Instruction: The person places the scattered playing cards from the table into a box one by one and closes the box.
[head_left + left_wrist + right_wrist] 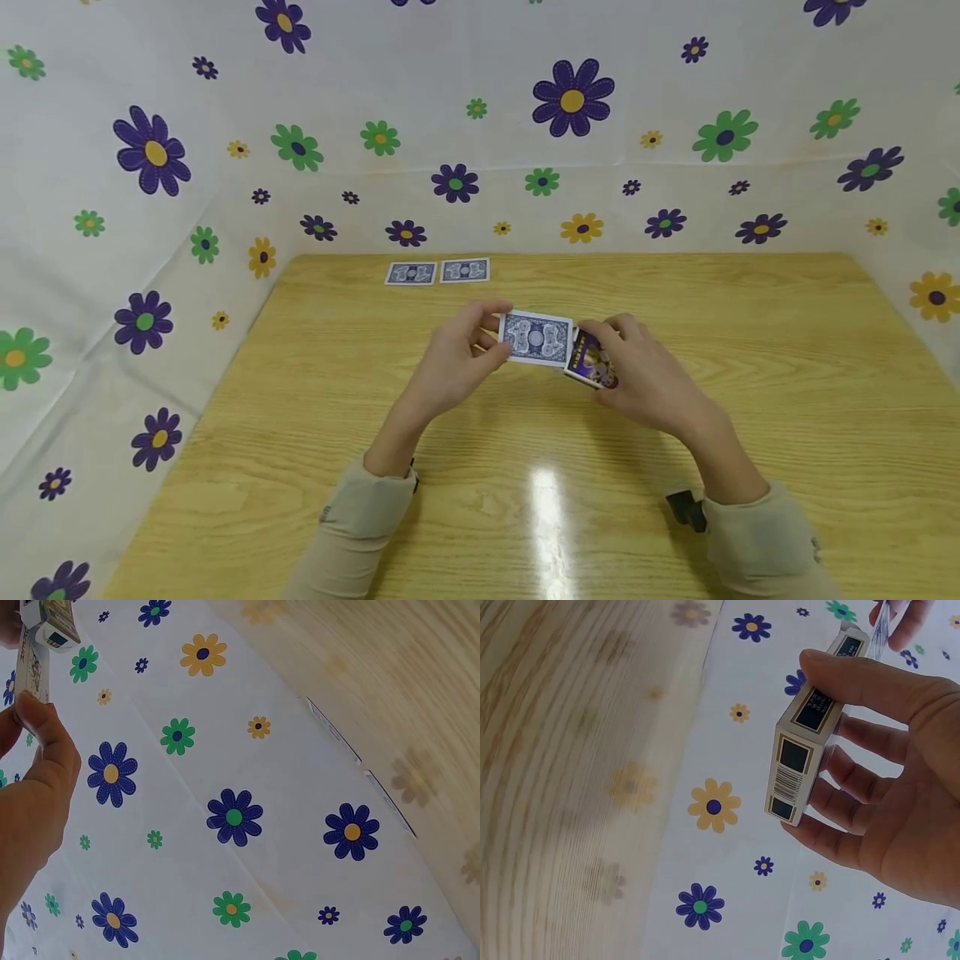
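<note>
Between thumb and fingers my left hand (459,354) pinches the left end of blue-backed playing cards (536,338), held back side up. Their right end meets the opening of a card box (592,360) with a purple and yellow picture on its face. My right hand (648,375) grips this box, its thumb along one narrow side and the fingers on the other. In the right wrist view the box (799,750) shows dark labels and a barcode on its edges, with its flap end towards the left hand. Both hands hold the cards and box above the table.
Two playing cards, a left one (411,273) and a right one (465,270), lie back up side by side near the table's far edge. The wooden table (300,417) meets a white cloth (510,142) with printed flowers behind and at the sides.
</note>
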